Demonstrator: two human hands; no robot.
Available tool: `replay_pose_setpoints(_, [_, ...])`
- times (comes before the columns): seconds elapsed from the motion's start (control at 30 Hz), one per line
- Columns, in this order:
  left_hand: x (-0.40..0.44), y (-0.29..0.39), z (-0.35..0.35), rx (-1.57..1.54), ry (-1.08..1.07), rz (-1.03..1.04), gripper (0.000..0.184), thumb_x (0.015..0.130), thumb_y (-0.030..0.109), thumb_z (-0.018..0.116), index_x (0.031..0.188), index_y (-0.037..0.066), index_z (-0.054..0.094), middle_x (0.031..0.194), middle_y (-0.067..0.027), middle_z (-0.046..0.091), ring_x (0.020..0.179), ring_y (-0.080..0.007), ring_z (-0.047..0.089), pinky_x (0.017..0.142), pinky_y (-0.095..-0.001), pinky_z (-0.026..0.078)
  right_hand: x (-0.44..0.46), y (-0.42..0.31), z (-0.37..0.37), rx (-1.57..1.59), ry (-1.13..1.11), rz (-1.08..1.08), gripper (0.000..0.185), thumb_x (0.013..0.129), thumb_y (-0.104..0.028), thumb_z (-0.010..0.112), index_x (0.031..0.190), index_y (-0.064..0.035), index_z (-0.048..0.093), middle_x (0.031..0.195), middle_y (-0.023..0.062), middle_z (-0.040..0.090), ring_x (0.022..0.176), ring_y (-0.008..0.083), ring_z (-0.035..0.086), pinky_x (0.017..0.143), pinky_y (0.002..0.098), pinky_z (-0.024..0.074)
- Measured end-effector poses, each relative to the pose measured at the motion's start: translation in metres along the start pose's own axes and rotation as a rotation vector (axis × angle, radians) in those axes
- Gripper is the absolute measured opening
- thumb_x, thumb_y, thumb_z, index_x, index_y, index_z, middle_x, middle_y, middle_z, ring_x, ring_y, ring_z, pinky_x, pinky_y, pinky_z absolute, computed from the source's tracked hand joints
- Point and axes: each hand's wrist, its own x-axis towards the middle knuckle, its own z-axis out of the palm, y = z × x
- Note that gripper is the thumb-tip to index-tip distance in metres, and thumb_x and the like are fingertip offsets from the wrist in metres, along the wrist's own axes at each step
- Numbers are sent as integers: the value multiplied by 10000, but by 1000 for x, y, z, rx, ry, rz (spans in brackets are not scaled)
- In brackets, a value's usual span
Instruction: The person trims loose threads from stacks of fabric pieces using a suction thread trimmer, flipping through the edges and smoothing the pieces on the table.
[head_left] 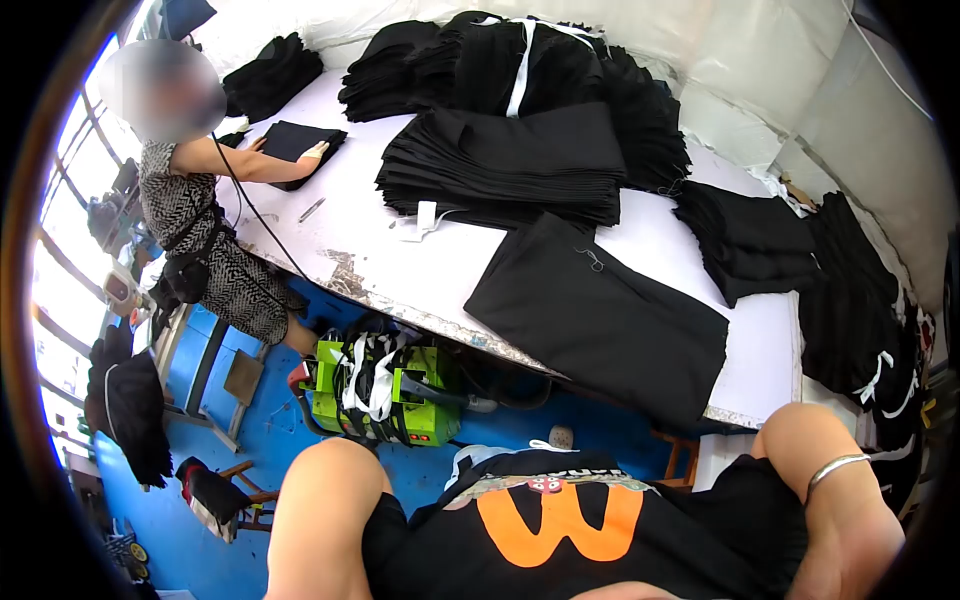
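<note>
Only my bent left arm (325,510) shows at the lower left; the hand is out of frame. On the right, my other arm is bent, with a silver bangle (838,470) around it. Below the bangle, part of my right hand (855,535) seems to show at the frame edge, its fingers hidden. Nothing held can be seen. In front of me, a black fabric panel (610,315) hangs slightly over the edge of the white table (390,265). Behind it lies a thick stack of black fabric panels (505,165), with a white tag (427,215) at its front.
A co-worker (220,230) stands at the left with both hands on folded black fabric (297,145). More black bundles (470,65) line the back, and black piles (755,235) lie at the right. Under the table edge is a green strapped container (380,385) on the blue floor (225,510).
</note>
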Motion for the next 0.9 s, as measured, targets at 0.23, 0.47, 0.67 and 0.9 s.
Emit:
replay_pose_setpoints(0.23, [-101, 29, 33, 246, -134, -638, 384, 1001, 368, 479, 1110, 50, 664, 956, -61, 619, 907, -245, 592, 785, -392, 462, -74, -17, -67, 30, -393, 301, 636, 989, -524, 513, 1481, -132, 415, 1556, 53, 391, 1350, 288, 455, 1034, 453, 468])
replay_pose_setpoints(0.47, [-305, -97, 36, -142, -355, -2177, 699, 957, 175, 574, 1536, -54, 257, 682, -80, 648, 545, -148, 612, 495, -267, 465, -200, -34, -75, 208, -528, 924, 583, 936, -283, 615, 1384, 42, 431, 1126, 240, 623, 952, 376, 606, 907, 485, 492])
replay_pose_setpoints(0.67, [-448, -73, 12, 355, -873, -1366, 253, 881, 207, 639, 1041, 32, 728, 950, -226, 709, 893, -420, 679, 826, -458, 546, -283, -73, -56, 226, -1061, 1502, 596, 801, -79, 740, 1338, 33, 506, 1175, 227, 630, 1008, 323, 635, 919, 398, 500])
replay_pose_setpoints(0.9, [-439, 225, 49, 362, -1479, -1239, 537, 867, 326, 674, 1345, 97, 587, 1470, -177, 485, 1375, -330, 435, 1066, -522, 356, -404, -209, -109, 151, -1582, 1452, 709, 906, -385, 656, 1470, -7, 451, 1564, 284, 343, 1419, 459, 339, 1139, 570, 276])
